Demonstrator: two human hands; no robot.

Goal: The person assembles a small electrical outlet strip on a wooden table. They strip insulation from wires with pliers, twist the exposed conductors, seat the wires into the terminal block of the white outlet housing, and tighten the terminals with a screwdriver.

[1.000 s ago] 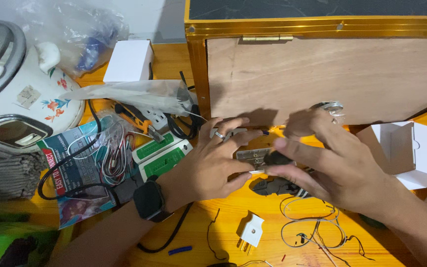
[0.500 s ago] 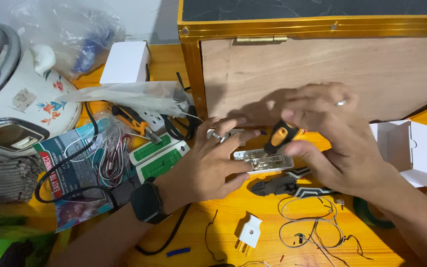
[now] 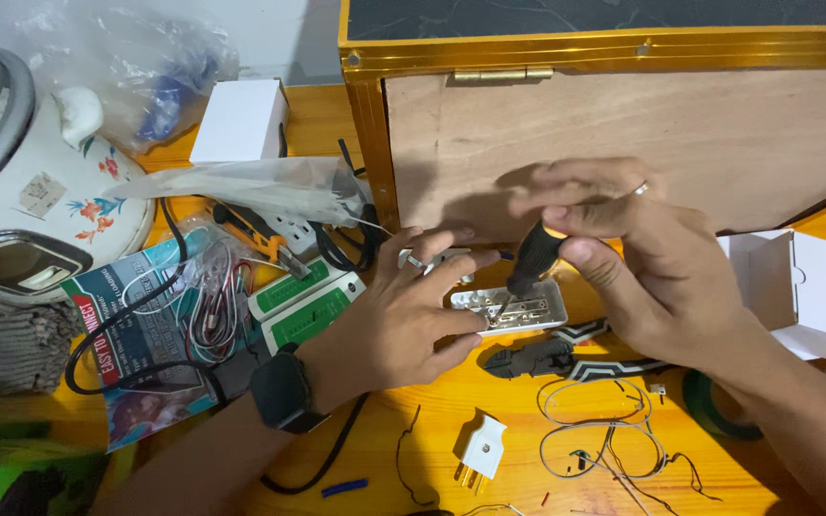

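From the head view, the left hand (image 3: 403, 320) lies curled around the end of a small white socket block (image 3: 511, 309) at mid-desk, pinning it; the right hand (image 3: 652, 272) pinches a black-handled screwdriver (image 3: 531, 260), tip on the block; pliers (image 3: 566, 355) lie just beside; a white plug (image 3: 480, 447) sits near the desk's (image 3: 413, 420) front edge.

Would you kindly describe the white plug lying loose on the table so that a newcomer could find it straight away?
Start at the big plywood panel with a gold frame, then drop past the left hand to the orange table. The white plug lies below that hand, apart from it. It alone is a small white block with metal prongs, unlike the bare wire loops beside it.
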